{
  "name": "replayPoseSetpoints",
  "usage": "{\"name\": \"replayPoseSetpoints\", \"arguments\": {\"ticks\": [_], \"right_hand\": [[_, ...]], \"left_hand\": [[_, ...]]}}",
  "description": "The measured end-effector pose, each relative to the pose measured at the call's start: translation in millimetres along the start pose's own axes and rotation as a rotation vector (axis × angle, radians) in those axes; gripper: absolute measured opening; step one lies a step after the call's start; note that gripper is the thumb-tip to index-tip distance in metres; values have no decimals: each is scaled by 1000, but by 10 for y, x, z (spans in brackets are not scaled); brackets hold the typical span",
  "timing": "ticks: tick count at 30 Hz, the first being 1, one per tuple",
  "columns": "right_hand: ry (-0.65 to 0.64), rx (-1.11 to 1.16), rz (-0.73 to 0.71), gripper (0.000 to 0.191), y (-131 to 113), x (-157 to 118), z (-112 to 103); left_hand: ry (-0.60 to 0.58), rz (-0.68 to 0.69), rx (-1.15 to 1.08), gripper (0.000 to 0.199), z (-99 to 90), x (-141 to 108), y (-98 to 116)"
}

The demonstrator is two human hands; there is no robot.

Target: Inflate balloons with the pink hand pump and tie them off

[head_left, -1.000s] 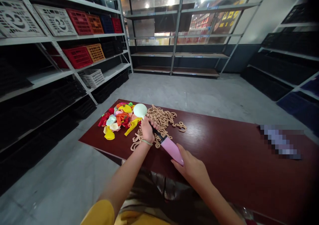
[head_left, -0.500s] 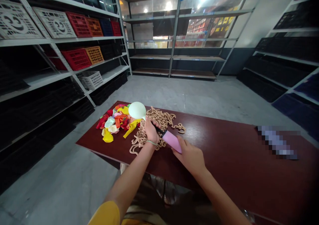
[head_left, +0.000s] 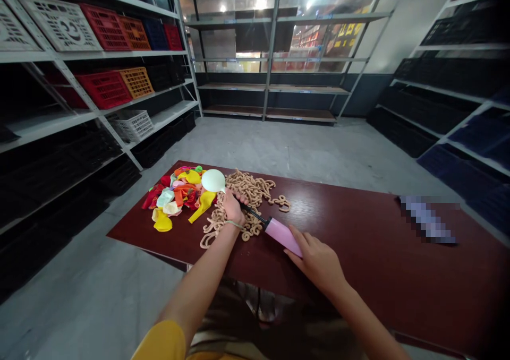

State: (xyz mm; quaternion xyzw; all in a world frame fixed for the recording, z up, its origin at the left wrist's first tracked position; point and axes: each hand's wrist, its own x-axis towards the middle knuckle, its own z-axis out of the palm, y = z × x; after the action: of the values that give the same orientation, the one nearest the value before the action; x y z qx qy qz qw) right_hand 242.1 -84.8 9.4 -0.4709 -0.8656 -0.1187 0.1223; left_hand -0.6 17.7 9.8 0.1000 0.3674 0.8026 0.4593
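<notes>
A pink hand pump [head_left: 282,236] with a black rod slants across the table [head_left: 338,254]. My right hand [head_left: 317,259] is wrapped round its pink barrel at the lower right end. At the other end my left hand [head_left: 234,211] is closed on the black nozzle end and the neck of a pale green balloon [head_left: 213,180]. That balloon is partly inflated; the exact grip at its neck is hidden by my fingers. Beneath and beside my left hand lies a heap of tan, curly, cord-like pieces [head_left: 255,190]. Several limp coloured balloons [head_left: 185,194] are piled to its left.
A blurred purple object [head_left: 426,219] lies at the table's right side. Shelving with red crates [head_left: 105,89] and white crates [head_left: 133,125] stands on the left. More shelves [head_left: 266,88] stand behind, across the grey floor [head_left: 239,142].
My right hand has drawn the pink barrel away to the lower right, so more black rod shows. The balloon appears slightly smaller in view. The whole view has shifted a little to the right.
</notes>
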Motion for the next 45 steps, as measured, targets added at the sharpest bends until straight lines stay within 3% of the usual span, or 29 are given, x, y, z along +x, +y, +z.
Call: {"name": "replayPoseSetpoints", "arguments": {"ticks": [7,10,15,18,24,29,32,39,42,45], "right_hand": [[-61,43,49,57,-389,448,128],[-8,59,4,56,-290,404,173],[125,27,-45,52,197,110,211],[136,-10,-57,50,358,101,201],[36,59,-44,46,130,574,237],[119,295,94,48,-19,815,340],[139,368,180,48,-1,803,389],[129,351,197,49,18,802,410],[140,345,216,48,-2,818,419],[166,309,223,51,23,793,423]], "left_hand": [[-1,-27,29,37,-45,-59,12],[-7,-8,42,36,-33,-81,2],[-50,67,19,36,65,-136,-59],[-62,94,-2,36,94,-132,-28],[-14,176,-57,33,151,-172,110],[-175,294,22,36,399,-264,166],[-228,310,27,35,542,-150,257],[-85,280,0,36,695,333,692],[-26,290,-3,37,721,256,553],[-4,279,60,34,689,31,187]]}}
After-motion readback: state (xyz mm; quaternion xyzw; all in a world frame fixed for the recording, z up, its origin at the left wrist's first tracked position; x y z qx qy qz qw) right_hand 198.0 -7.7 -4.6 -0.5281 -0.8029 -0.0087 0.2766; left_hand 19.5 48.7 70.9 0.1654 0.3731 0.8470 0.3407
